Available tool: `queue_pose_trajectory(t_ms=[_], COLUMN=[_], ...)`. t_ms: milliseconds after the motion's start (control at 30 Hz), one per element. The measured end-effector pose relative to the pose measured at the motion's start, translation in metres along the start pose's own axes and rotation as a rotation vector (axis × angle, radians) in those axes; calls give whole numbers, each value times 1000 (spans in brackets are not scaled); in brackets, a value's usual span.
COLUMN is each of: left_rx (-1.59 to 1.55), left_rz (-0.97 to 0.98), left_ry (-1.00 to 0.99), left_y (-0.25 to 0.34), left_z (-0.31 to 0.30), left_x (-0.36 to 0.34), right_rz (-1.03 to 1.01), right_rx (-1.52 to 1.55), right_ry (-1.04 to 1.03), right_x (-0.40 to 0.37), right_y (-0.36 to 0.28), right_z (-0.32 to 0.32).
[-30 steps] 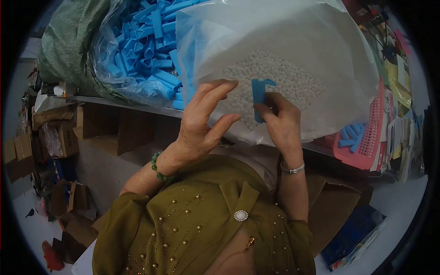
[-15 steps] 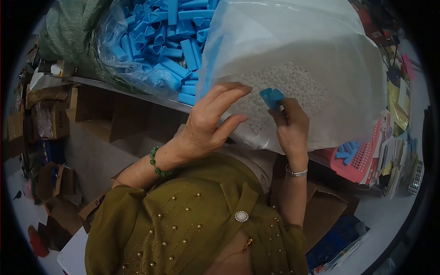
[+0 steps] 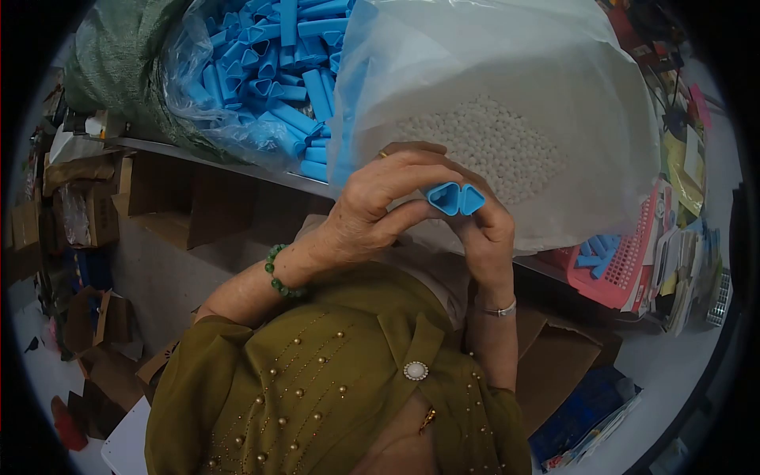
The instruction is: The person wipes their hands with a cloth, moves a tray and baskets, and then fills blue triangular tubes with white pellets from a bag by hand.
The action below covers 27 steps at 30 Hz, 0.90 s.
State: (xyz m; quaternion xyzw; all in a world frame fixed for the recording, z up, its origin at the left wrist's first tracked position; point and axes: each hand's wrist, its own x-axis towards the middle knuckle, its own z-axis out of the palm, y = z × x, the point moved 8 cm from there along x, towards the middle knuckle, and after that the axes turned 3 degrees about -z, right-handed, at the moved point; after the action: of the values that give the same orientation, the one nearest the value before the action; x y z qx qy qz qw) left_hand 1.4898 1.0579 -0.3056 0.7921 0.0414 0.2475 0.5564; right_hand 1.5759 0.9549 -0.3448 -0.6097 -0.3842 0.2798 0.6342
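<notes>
Two blue triangular plastic tubes [image 3: 457, 200] are side by side between my hands, their hollow ends facing up at me. My right hand [image 3: 488, 237] pinches them from the right with thumb and fingers. From the left, the thumb and fingers of my left hand [image 3: 372, 199] close on the left tube's edge. Just beyond them, many small white beads [image 3: 507, 150] lie in a large whitish plastic bag [image 3: 609, 158]. Whether anything is inside the tubes is hard to make out.
A clear plastic bag [image 3: 186, 67] full of blue tubes [image 3: 293, 119] stands left of the beads, beside a green woven sack [image 3: 111, 79]. A pink basket [image 3: 625, 277] with blue pieces is at right. Cardboard boxes [image 3: 190, 202] sit below the table edge.
My left hand has moved right and closed on the blue tubes. My right hand has come down and left, and the tubes' open ends now face me.
</notes>
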Motion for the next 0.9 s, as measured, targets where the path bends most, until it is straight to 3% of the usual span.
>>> queue_pose_trajectory(t_ms=[33, 100, 200, 333, 533, 633, 700, 733, 800, 833, 900], left_rx=[-8, -16, 60, 174, 263, 260, 271, 282, 164, 289, 498], left_rz=[43, 89, 133, 139, 275, 328, 363, 355, 248, 171, 65], left_ry=[-6, -19, -47, -87, -166, -112, 118, 125, 493, 519, 572], left_y=[2, 6, 15, 17, 30, 61, 73, 67, 53, 44, 21], left_z=[0, 0, 5, 12, 35, 28, -9, -21, -77, -90, -122], left_x=[1, 2, 1, -1, 5, 7, -4, -8, -26, -27, -25], right_rz=[-2, 160, 278, 270, 279, -67, -478, -486, -572, -466, -168], right_rx=[2, 535, 776, 860, 596, 34, -257, -330, -438, -503, -834], right_ry=[3, -48, -103, -145, 52, 36, 144, 366, 740, 856, 775], right_x=[-1, -5, -13, -6, -21, -31, -49, -65, -91, -101, -104], right_y=[1, 16, 29, 4, 0, -38, -79, -87, -94, -80, -56], right_z=[-2, 3, 12, 24, 2, -20, -60, -91, -146, -179, -223])
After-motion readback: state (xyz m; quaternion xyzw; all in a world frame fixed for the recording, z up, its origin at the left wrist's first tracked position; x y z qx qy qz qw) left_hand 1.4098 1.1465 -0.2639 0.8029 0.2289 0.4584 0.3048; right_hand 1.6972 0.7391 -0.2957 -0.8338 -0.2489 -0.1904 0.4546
